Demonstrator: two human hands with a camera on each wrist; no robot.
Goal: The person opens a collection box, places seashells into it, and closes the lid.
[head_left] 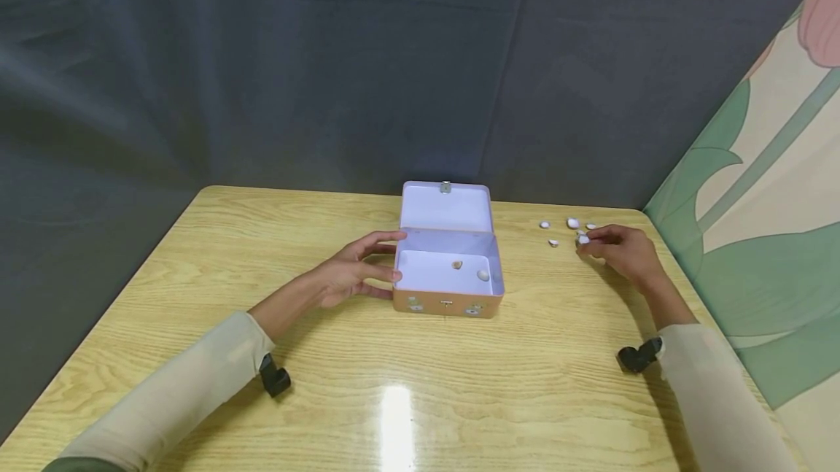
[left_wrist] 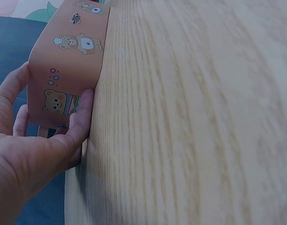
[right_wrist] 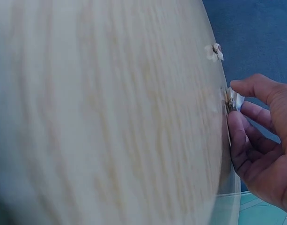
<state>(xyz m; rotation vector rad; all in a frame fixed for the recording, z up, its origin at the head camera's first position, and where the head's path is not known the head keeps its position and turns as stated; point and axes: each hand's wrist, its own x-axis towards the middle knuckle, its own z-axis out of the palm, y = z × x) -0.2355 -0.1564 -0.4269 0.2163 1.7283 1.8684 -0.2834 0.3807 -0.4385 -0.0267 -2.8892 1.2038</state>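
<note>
In the head view, an open tin box [head_left: 449,304] with a lilac inside stands mid-table, its lid [head_left: 446,208] tipped back. Inside lie a brownish seashell [head_left: 457,265] and a pale seashell [head_left: 483,275]. My left hand [head_left: 351,271] rests on the box's left end, fingers spread and fairly straight; the left wrist view shows them touching its bear-printed side [left_wrist: 61,89]. At the right, my right hand [head_left: 623,253] pinches a small white seashell [head_left: 582,239] between thumb and fingers. The right wrist view also shows this shell [right_wrist: 234,99] at the fingertips.
Several more seashells [head_left: 573,223] lie near the right hand, towards the table's back edge. The wood-grain table [head_left: 328,399] ends at a dark curtain [head_left: 361,78] behind. A leaf-patterned panel [head_left: 781,238] borders the right side.
</note>
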